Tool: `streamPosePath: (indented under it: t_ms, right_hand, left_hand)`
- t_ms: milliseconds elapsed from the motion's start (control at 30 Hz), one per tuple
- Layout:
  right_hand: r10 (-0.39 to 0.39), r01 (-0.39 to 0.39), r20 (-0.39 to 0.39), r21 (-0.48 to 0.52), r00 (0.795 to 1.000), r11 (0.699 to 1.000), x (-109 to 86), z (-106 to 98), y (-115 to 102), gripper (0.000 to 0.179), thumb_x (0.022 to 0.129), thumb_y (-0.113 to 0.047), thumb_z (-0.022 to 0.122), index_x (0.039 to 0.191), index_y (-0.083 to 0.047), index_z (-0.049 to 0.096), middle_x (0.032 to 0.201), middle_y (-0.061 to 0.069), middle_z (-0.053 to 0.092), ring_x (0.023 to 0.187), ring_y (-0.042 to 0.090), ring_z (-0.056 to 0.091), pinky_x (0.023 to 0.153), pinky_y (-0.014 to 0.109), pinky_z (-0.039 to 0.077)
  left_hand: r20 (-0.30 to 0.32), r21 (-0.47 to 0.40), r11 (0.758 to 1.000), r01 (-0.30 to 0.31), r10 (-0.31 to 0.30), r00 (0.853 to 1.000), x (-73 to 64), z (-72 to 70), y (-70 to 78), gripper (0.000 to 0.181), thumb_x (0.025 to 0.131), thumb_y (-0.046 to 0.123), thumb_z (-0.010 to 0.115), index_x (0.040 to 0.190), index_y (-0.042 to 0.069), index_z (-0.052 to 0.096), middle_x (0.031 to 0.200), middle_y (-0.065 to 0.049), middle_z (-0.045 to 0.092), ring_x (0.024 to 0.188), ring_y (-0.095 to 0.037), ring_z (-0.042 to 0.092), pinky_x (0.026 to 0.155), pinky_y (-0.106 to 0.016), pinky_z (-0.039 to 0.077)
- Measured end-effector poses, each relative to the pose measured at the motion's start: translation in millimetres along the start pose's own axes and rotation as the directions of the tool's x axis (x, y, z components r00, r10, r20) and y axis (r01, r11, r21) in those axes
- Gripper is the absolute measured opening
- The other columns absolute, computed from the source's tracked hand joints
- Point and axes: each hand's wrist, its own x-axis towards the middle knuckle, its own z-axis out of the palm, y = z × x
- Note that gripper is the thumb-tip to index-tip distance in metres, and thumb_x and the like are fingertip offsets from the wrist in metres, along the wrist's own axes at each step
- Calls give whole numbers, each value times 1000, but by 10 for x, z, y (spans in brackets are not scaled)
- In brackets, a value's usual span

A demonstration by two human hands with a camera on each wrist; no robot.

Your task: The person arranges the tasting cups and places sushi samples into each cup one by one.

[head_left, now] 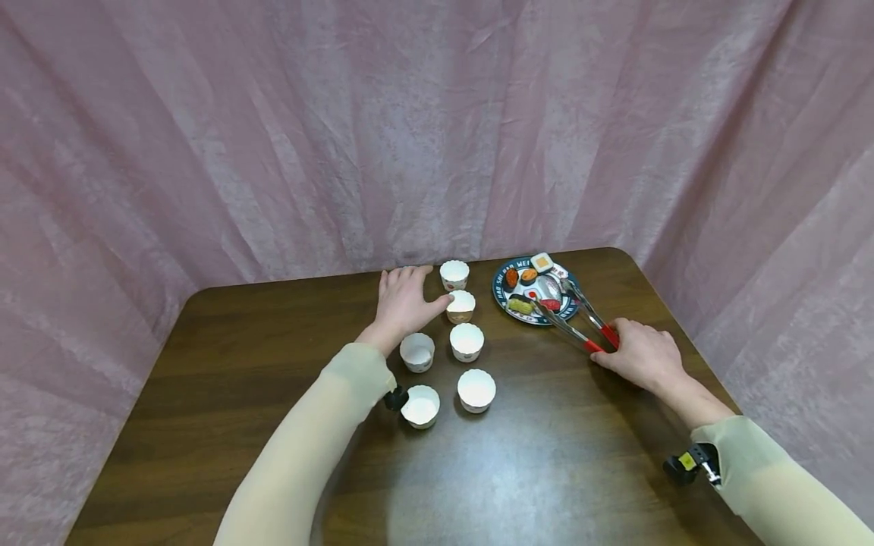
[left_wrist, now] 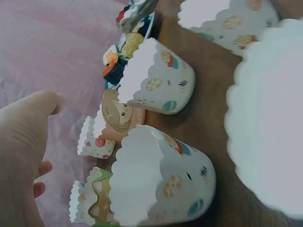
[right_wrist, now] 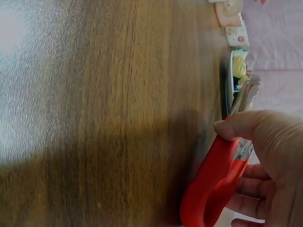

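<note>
My left hand [head_left: 404,302] hovers over the far end of two rows of scalloped paper baking cups, thumb spread and nothing in its grasp. The right row includes a white cup [head_left: 466,343] and a peach cup [left_wrist: 130,118] with a cartoon face. A green-patterned cup [left_wrist: 100,196] shows in the left wrist view; the hand hides it in the head view. My right hand [head_left: 642,353] grips red-handled metal tongs [right_wrist: 210,175], thumb on one handle. Their spread tips reach over a blue-rimmed plate [head_left: 501,297] bearing several sushi pieces [head_left: 542,262].
The cups and plate stand on a dark brown wooden table [head_left: 273,356]. A pink curtain [head_left: 341,136] hangs behind its far edge. Two more white cups, a middle one [head_left: 417,353] and a near one [head_left: 420,407], stand close to my left forearm.
</note>
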Motion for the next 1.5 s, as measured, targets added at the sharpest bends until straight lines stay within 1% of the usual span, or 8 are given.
streamPosePath:
  t_ms: [267,433,567,700,900,1000,1233,1500]
  right_hand:
    - [-14,14,-24,12,1000,1000,-31,-11,-36,61,83,-43,78,124,0,64,80,4,64,69,24,54,66,45,41]
    - [-56,55,-101,-18,993,998,-93,-118,-49,61,81,-42,81,122,0,65,87,7,68,72,25,59,68,51,45]
    - [-111,102,-192,-53,975,993,-139,-248,-65,57,79,-38,84,119,-2,66,92,12,68,83,32,61,74,57,44]
    - [-156,138,-256,-88,954,987,-174,-382,-81,54,78,-34,84,121,-7,66,105,16,69,95,39,59,80,60,42]
    - [-211,169,-318,-155,924,973,-194,-570,-56,55,76,-26,85,125,-10,65,111,19,66,96,42,55,85,62,38]
    - [-222,171,-326,-179,919,969,-182,-633,-30,56,76,-23,85,126,-10,64,111,20,66,97,44,55,86,64,38]
    - [-206,150,-294,-201,933,968,-96,-687,20,56,77,-22,82,128,-9,63,111,19,68,101,45,54,89,64,36]
    - [-232,157,-269,-274,935,949,73,-808,41,51,76,-20,82,123,-8,66,105,13,68,96,42,54,86,62,37]
  left_hand:
    - [4,2,999,44,-44,999,226,140,3,80,92,66,58,153,16,45,154,-9,45,146,-37,29,120,-63,7]
    - [5,4,996,89,-89,996,350,196,40,81,91,67,60,152,14,46,152,-10,46,146,-37,29,120,-63,8]
    - [3,13,994,107,-107,994,466,241,88,83,90,66,63,151,13,47,150,-11,48,145,-37,30,120,-62,7]
    - [9,52,993,109,-110,994,573,285,139,83,89,68,62,150,15,48,148,-11,49,145,-36,31,121,-61,7]
    - [44,108,986,125,-130,990,671,324,177,86,89,72,58,151,15,47,149,-11,47,146,-36,28,121,-61,8]
    - [45,113,984,140,-145,988,690,331,186,85,88,72,60,149,14,49,146,-12,50,144,-37,32,120,-62,10]
    - [79,119,982,146,-155,985,770,400,190,83,88,72,60,144,10,52,144,-13,52,143,-37,33,120,-64,8]
    - [65,152,977,152,-163,984,823,411,216,83,88,72,62,144,11,53,145,-13,51,143,-38,33,119,-64,9]
